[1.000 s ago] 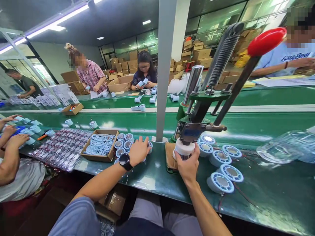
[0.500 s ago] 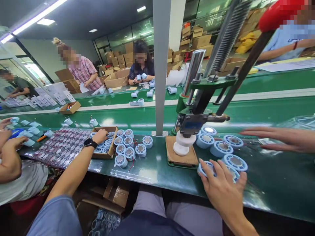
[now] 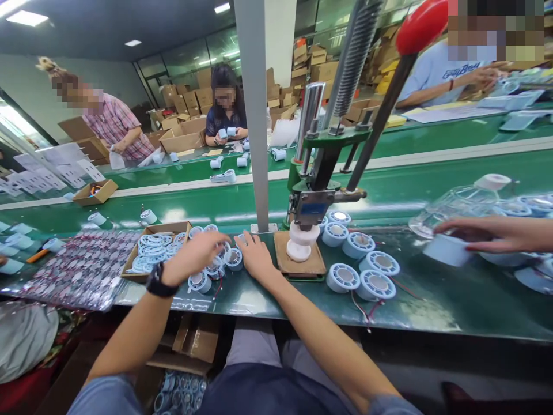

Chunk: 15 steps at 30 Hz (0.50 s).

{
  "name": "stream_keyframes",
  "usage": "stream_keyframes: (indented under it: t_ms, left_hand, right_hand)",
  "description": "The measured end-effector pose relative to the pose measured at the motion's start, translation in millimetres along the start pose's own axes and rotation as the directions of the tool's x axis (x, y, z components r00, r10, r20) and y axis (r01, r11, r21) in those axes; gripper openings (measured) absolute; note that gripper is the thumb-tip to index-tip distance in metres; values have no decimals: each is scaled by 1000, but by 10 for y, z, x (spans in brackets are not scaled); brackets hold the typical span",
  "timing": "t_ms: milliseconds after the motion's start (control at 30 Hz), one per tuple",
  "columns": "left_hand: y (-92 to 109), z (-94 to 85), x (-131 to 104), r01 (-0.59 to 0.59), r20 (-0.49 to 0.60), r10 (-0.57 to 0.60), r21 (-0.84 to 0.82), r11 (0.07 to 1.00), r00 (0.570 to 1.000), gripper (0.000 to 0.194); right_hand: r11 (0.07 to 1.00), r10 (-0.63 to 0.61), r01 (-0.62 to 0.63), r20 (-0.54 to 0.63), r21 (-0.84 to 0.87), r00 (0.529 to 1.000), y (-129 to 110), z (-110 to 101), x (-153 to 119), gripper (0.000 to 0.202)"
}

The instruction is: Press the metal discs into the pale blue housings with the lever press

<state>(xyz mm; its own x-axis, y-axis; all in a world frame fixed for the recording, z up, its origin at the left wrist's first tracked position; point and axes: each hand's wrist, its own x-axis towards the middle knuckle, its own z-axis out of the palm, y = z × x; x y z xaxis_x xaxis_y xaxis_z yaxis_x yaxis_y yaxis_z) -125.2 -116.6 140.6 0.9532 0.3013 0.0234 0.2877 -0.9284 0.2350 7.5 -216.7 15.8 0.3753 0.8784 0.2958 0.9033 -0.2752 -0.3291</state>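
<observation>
My left hand (image 3: 199, 253), with a black watch on its wrist, is over a cluster of light-blue round motor housings (image 3: 199, 282). A light-blue ring (image 3: 227, 251) is pinched at its fingertips. My right hand (image 3: 258, 262) reaches across to the right side of the same cluster, fingers stretched out beside a housing (image 3: 234, 259). Its fingertips partly hide what lies behind them. Left of the cluster, a cardboard box (image 3: 129, 271) holds many light-blue rings (image 3: 153, 248).
A hand press (image 3: 317, 202) with a red-knobbed lever and white pads stands right of my hands. More housings (image 3: 378, 285) with wires sit beyond it. At right, another person's hand (image 3: 501, 233) holds a light-blue part near a clear plastic bottle (image 3: 458, 202). A grey post (image 3: 254, 115) rises behind.
My left hand has left the ring box and moved right with a ring. My right hand has gone from the housings right of the press to the left cluster. The view has shifted right.
</observation>
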Motion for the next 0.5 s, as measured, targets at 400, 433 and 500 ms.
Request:
stream_keyframes:
  t_ms: [400, 433, 500]
  left_hand:
    - [353, 1346, -575, 122, 97, -93, -354, 927, 991, 39]
    - [352, 1378, -515, 119, 50, -108, -381, 917, 993, 39]
    - [363, 1445, -385, 84, -28, -103, -396, 915, 994, 42]
  right_hand:
    - [948, 15, 68, -257, 311, 966, 360, -77, -1513, 41]
    - [931, 42, 59, -268, 359, 962, 405, -103, -1583, 33]
    - [903, 108, 28, -290, 429, 951, 488, -138, -1662, 19]
